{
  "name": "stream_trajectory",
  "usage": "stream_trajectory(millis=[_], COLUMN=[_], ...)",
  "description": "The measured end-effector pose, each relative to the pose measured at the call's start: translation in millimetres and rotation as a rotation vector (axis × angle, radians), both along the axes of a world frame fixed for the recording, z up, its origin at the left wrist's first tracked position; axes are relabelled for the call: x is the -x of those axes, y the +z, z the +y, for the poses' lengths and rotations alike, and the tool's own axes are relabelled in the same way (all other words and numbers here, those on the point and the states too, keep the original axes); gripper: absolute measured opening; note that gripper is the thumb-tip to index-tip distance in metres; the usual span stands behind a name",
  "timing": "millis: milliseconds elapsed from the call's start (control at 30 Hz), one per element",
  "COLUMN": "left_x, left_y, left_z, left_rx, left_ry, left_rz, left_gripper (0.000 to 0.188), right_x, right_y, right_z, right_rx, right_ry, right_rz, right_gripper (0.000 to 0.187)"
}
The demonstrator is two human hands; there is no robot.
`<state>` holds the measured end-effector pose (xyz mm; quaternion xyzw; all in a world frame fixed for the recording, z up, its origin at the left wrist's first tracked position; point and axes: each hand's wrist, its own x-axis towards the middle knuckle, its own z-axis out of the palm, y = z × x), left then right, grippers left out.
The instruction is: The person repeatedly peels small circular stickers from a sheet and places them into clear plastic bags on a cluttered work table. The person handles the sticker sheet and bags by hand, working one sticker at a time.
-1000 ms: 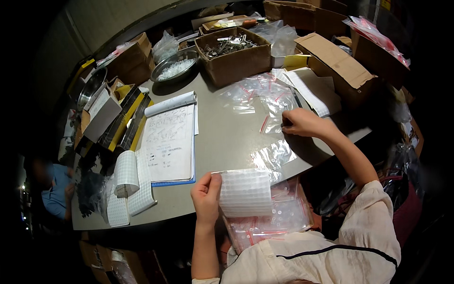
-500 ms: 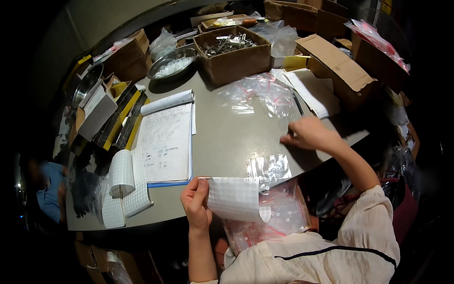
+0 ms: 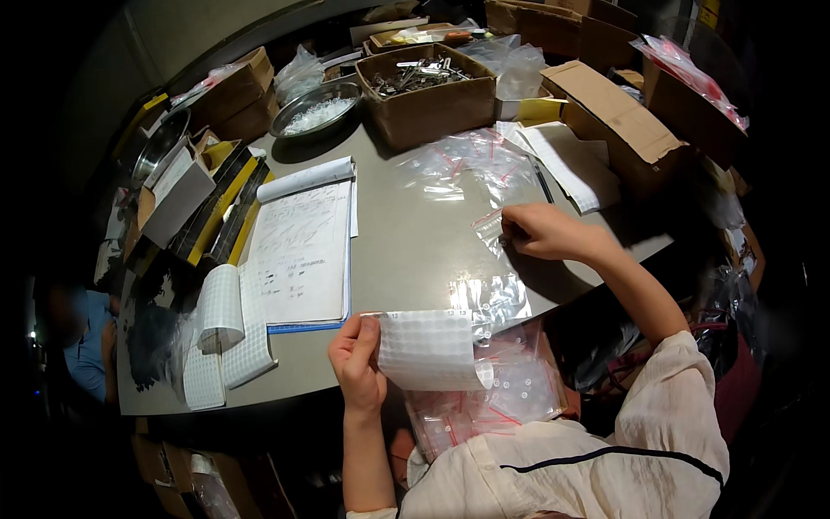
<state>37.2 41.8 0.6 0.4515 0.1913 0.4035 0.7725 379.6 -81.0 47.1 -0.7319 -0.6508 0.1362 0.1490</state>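
Note:
Between thumb and fingers, my left hand (image 3: 356, 368) grips the edge of a sheet of round stickers (image 3: 424, 350), whose far end curls over. My right hand (image 3: 549, 232) is closed on a corner of a small clear zip bag (image 3: 489, 228) with a red line, just over the table. Another clear bag (image 3: 510, 298) lies at the table's near edge, beyond the sticker sheet. Below the sheet, a box holds a heap of red-lined zip bags (image 3: 527, 389), some with small round stickers on them. More zip bags (image 3: 471, 169) are spread farther back.
An open notepad (image 3: 303, 251) with handwriting lies left of centre, beside folded sticker sheets (image 3: 221, 316). A carton of metal parts (image 3: 424, 104) and a steel bowl of small clear pieces (image 3: 316, 117) stand at the back. Papers (image 3: 571, 169) and a pen (image 3: 543, 183) lie right.
My right hand has shifted slightly left, and a small zip bag now shows in its fingers. My left hand with the sticker sheet has barely moved.

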Motion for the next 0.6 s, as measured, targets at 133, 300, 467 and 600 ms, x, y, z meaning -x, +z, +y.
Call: stream_trajectory(millis=[133, 300, 467, 600], left_x=[3, 8, 10, 3], left_y=[0, 0, -3, -3], left_z=[2, 9, 15, 5], left_rx=[0.066, 0.197, 0.083, 0.025], left_ry=[0.009, 0.006, -0.037, -0.031], left_rz=[-0.018, -0.109, -0.058, 0.023], left_gripper=[0.022, 0.026, 0.03, 0.021], right_x=[-2, 24, 75, 69], right_y=[13, 20, 35, 36], right_z=[10, -9, -31, -26], right_rx=[0.235, 0.374, 0.405, 0.288], right_ry=[-0.155, -0.033, 0.253, 0.391], right_rz=[-0.025, -0.071, -0.039, 0.13], right_gripper=[0.04, 0.068, 0.056, 0.037])
